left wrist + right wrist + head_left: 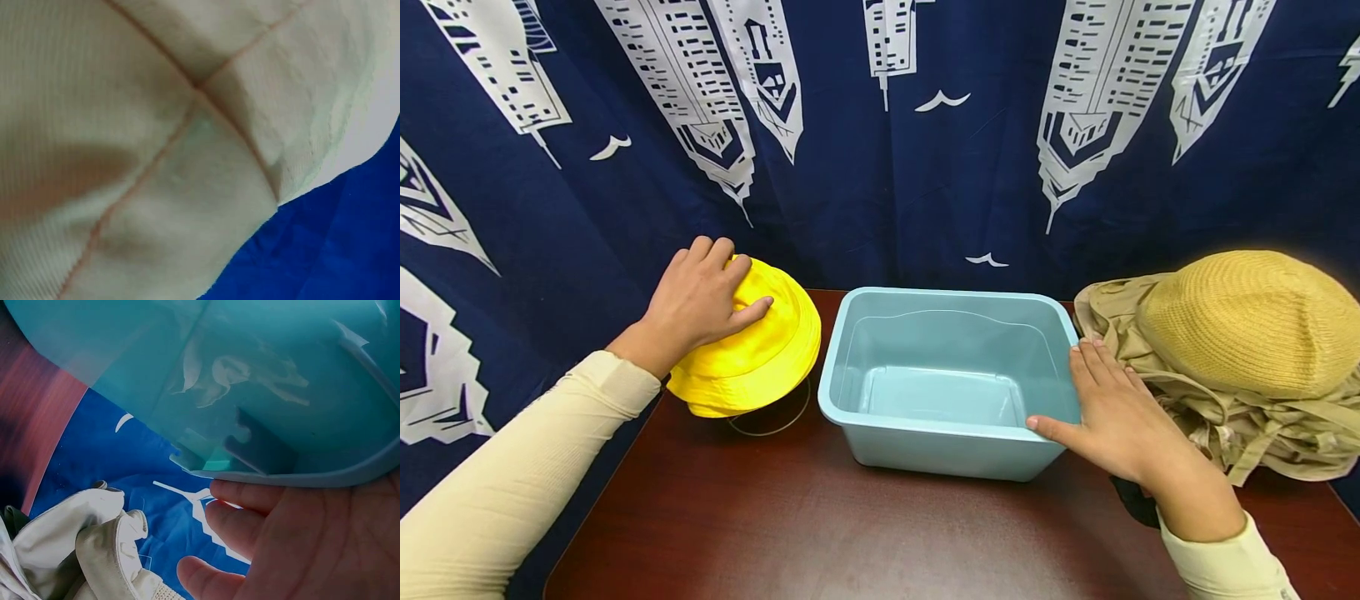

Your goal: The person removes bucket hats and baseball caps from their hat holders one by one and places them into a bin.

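My left hand (pixel 700 296) rests over the crown of a bright yellow brimmed hat (pixel 775 350), thumb spread across the top; the ends of its fingers are hidden from the head view. A thin loop (pixel 782 429) shows below the brim. At the right end of a light blue plastic bin (pixel 940 442), my right hand (pixel 1120 417) lies against the rim with fingers extended and thumb on the front edge. In the right wrist view its fingers (pixel 240 528) sit along the outside of the rim. Only a cream sleeve (pixel 156 156) and blue cloth appear in the left wrist view.
Right of the bin, a mustard knit hat (pixel 1255 325) sits on a pile of beige fabric hats (pixel 1247 425) with straps. Everything stands on a dark red-brown table (pixel 895 542). A navy curtain (pixel 887 208) with white building prints hangs behind.
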{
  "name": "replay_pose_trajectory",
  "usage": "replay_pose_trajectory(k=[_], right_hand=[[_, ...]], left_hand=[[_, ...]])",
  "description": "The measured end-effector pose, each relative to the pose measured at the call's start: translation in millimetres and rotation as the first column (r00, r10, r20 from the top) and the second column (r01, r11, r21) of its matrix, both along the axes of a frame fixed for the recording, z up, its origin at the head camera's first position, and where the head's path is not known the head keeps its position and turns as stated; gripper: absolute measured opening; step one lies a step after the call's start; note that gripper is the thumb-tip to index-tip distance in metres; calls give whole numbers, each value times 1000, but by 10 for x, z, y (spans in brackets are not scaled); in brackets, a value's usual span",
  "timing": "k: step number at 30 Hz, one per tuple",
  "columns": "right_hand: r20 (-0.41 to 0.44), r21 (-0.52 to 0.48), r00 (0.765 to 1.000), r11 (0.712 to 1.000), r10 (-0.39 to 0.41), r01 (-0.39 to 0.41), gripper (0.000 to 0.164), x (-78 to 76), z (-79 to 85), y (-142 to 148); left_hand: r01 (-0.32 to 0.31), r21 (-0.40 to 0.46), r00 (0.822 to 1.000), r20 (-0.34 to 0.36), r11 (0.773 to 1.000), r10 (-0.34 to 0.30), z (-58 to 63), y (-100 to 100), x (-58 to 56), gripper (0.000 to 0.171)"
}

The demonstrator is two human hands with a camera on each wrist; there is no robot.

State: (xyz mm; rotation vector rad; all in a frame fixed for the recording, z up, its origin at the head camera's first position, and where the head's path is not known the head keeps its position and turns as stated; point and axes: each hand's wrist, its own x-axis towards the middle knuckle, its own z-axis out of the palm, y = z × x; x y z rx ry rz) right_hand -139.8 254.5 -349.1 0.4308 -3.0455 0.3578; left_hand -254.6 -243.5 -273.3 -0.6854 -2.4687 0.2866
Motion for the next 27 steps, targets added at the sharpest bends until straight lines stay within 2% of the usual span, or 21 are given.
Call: replay_pose_trajectory(k=[8,19,27], right_hand=[[-12,-13,1000,1000,7,-7,114,2,-12,15],[-5,-14,1000,1000,5,-5,113,-1,0,21],[-11,-17,1000,1000,6,-6,113,7,-13,20]], left_hand=[[49,-31,997,-56,998,-51,80,36,-3,56],[121,-65,981,-147,990,-130,372,136,53,57],[176,-97,967,-167,980,-191,544,278,125,54]])
